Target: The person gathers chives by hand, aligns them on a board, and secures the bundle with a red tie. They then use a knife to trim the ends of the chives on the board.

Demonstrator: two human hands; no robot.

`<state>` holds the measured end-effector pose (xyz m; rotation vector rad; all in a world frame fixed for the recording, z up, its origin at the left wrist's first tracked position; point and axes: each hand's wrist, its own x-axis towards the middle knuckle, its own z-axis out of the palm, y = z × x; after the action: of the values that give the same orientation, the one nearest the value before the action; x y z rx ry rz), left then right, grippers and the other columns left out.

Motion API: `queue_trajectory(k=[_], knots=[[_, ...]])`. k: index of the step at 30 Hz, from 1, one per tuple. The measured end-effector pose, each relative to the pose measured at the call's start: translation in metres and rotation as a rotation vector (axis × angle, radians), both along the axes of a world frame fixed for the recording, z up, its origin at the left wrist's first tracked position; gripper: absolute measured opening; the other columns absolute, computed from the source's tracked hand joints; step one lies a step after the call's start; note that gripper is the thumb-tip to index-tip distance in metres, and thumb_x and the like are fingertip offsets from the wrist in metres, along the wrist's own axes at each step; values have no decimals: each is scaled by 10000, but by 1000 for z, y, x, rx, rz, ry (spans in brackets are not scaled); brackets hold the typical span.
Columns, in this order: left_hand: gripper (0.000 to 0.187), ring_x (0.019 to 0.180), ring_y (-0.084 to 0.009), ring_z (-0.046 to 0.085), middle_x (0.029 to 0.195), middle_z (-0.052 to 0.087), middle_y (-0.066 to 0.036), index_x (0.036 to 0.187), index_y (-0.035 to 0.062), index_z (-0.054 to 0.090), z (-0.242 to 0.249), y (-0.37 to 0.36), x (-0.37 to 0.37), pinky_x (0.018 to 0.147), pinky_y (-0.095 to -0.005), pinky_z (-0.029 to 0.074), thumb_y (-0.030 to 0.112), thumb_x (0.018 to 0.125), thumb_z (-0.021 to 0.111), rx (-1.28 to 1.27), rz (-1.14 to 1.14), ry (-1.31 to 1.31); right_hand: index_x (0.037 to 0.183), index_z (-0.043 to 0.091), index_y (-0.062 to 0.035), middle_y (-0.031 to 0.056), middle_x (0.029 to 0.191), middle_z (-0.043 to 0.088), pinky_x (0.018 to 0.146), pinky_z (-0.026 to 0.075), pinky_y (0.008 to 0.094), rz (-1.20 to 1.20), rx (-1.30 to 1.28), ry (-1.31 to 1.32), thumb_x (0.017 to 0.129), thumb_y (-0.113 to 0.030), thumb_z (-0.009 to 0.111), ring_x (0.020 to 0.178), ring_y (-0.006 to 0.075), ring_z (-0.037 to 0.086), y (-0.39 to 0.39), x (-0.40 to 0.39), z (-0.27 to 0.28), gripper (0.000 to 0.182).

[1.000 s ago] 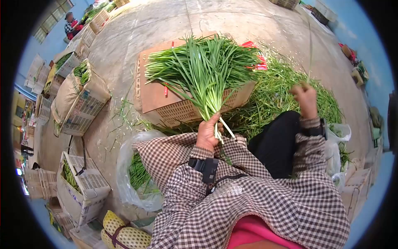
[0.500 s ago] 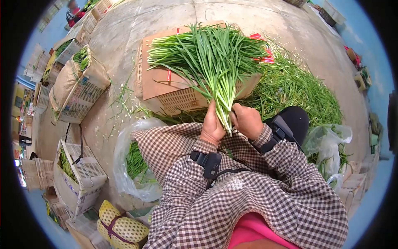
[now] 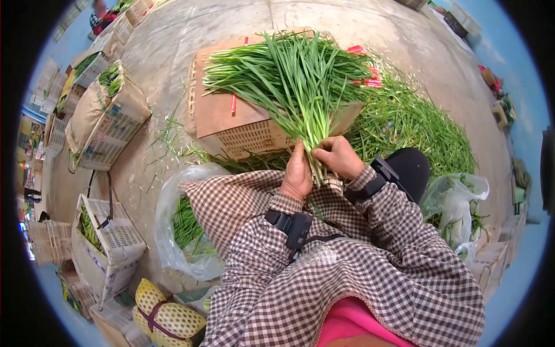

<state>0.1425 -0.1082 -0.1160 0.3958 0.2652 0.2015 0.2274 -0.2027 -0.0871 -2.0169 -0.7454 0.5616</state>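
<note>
A bunch of garlic chives (image 3: 312, 110) lies with its green leaves away from me and its pale stems toward me. My left hand (image 3: 296, 176) is closed round the stems from the left side. From the right, my right hand (image 3: 341, 157) is closed, with thumb and forefinger pinched on the stems near their lower part. More chives (image 3: 237, 66) lie behind the bunch on a cardboard sheet (image 3: 217, 118), which covers an upturned plastic crate (image 3: 245, 139). The stem ends show just below my fingers.
Loose green leaves (image 3: 410, 127) are heaped on the floor to the right. Clear plastic bags (image 3: 193, 272) stand either side of my legs. Crates of greens (image 3: 113, 133) line the left, with a yellow spotted cushion (image 3: 173, 321) near me. A person (image 3: 103, 20) is far off at the upper left.
My right hand has moved slightly left and up, its thumb and forefinger now pinching across the stems. My left hand keeps its hold at almost the same place.
</note>
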Motion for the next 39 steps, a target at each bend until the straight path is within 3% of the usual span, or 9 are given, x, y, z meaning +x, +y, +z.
queue_trajectory(k=[2,7,15,19,21,28,31,37,39], knots=[[404,992,-178,551,1125,556,-59,1237,56,449,-17,2,1,847,-330,480,338,948,445,-12,-29,32,792,648,54,11,561,552,429,392,240,-132,125,470,845,-163,604,478,79,498,-4,0,5,228],[254,780,-160,622,941,635,-63,1091,36,550,-27,6,3,705,-315,537,207,904,557,-59,-79,95,758,637,39,18,561,550,395,361,242,-120,159,749,846,-155,595,433,65,455,-13,2,8,217],[193,783,-193,625,923,636,-88,1038,-14,584,-31,7,8,694,-331,540,66,862,577,-102,-117,206,719,527,41,127,572,475,475,378,321,-66,58,-333,770,-98,600,524,152,494,-23,-20,2,165],[139,698,-187,628,810,643,-91,958,-16,606,-34,9,5,640,-315,547,69,849,597,-42,-116,240,734,534,29,116,577,536,456,409,322,8,115,-89,786,-72,575,508,173,539,-46,-23,27,120],[129,654,-171,624,772,641,-88,921,-16,604,-40,12,5,559,-302,543,82,837,612,-41,-91,275,755,548,1,60,598,558,436,405,243,6,148,507,819,-69,544,523,110,528,-63,-24,64,95],[150,549,-134,574,746,638,-76,895,-21,615,-17,8,2,453,-265,488,101,810,637,163,-82,340,1053,525,59,119,797,642,468,423,191,-747,1236,626,849,-76,539,570,120,571,-123,62,89,244],[137,535,-131,562,722,631,-67,879,-14,621,-16,7,4,458,-260,475,102,806,630,241,-93,390,1092,541,98,134,887,657,527,478,228,-513,297,-9,837,-92,570,708,157,647,-105,35,84,319],[270,715,-164,615,865,631,-69,979,-3,602,-15,-2,8,585,-294,523,240,861,626,57,-26,259,798,557,19,205,721,606,593,487,401,61,-165,-381,732,-191,676,651,373,598,-21,-25,31,250],[339,803,-176,612,943,621,-76,1029,3,577,-9,2,6,666,-311,525,306,879,600,44,-77,215,819,560,23,186,677,588,552,464,370,60,-155,-387,725,-125,690,611,318,599,-15,-21,18,218]])
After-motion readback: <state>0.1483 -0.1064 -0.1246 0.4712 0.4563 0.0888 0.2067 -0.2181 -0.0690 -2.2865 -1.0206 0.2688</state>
